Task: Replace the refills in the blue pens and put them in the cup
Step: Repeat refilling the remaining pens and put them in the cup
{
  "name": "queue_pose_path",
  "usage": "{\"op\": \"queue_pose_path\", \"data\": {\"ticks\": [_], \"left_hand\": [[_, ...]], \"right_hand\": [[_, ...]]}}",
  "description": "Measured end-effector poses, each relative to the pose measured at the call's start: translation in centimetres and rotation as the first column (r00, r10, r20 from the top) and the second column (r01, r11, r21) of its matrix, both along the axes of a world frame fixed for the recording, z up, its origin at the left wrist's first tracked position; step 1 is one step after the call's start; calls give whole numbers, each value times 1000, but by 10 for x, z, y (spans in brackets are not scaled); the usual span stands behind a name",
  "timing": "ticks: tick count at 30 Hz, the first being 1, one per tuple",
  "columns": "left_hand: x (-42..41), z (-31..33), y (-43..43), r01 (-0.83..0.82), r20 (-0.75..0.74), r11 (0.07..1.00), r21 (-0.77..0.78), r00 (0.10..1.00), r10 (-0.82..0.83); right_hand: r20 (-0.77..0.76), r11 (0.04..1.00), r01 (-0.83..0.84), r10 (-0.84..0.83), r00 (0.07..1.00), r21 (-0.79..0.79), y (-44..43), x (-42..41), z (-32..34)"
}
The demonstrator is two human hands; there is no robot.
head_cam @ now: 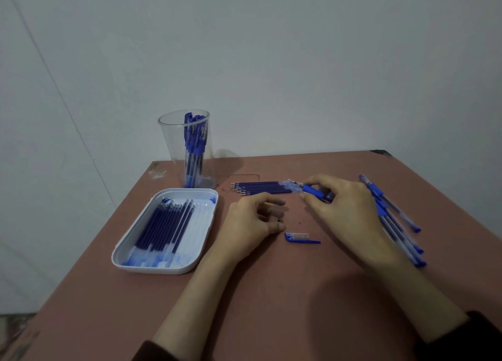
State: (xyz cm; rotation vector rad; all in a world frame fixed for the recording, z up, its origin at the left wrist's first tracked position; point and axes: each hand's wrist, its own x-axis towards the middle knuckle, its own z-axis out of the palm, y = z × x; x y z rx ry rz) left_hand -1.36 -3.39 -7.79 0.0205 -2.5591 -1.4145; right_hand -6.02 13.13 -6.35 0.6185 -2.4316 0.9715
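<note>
Pinching an uncapped blue plastic pen between thumb and fingertips, the right hand holds it by the right end of a row of dark blue refills on the brown table. The left hand rests nearby, fingers loosely curled, holding nothing. A blue pen cap lies between the hands. More blue pens lie under the right hand's far side, others stand in the clear plastic cup, and a white tray holds further refills
</note>
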Motion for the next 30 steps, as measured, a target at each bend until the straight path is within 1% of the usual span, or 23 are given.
{"op": "queue_pose_path", "data": {"ticks": [3,6,8,11,16,17,19,20,22,24,26,28,30], "left_hand": [[-1,0,-1,-24,-13,999,24,1000,25],[-1,3,0,-38,-83,987,157,995,52],[0,4,1,-12,-122,981,195,992,37],[-2,3,0,-4,-141,980,201,989,33],[-1,1,-9,-116,-158,978,172,977,144],[0,1,-9,-146,-183,982,121,969,166],[0,-1,-9,-199,-292,973,-115,943,159],[0,-1,-8,-206,-351,950,-235,929,115],[-1,1,-5,-194,-409,903,-384,912,22],[0,5,-8,-194,-412,868,-457,911,-14],[3,11,-21,-199,-379,835,-512,925,-13],[8,17,-43,-220,-349,799,-560,937,14],[16,25,-63,-258,-312,774,-579,946,81]], "right_hand": [[-11,999,-17,18,1000,52,0,-1,-1],[-30,990,-43,47,998,138,-1,-1,-4],[-46,980,-67,77,996,189,-2,0,-5],[-67,970,-80,98,993,228,-2,1,-5],[-107,976,-17,41,993,216,2,-8,-5],[-100,976,-8,30,995,220,3,-9,-5],[-102,975,-15,38,994,222,3,-9,-5],[-109,974,-29,55,993,223,2,-8,-5],[-108,970,-66,93,990,235,0,-6,-4],[-98,968,-72,98,990,239,0,-5,-4],[-105,976,-50,74,992,213,2,-7,-4],[-108,982,-24,45,993,188,4,-8,-3],[-62,983,-12,24,998,184,4,-8,-1]]}}
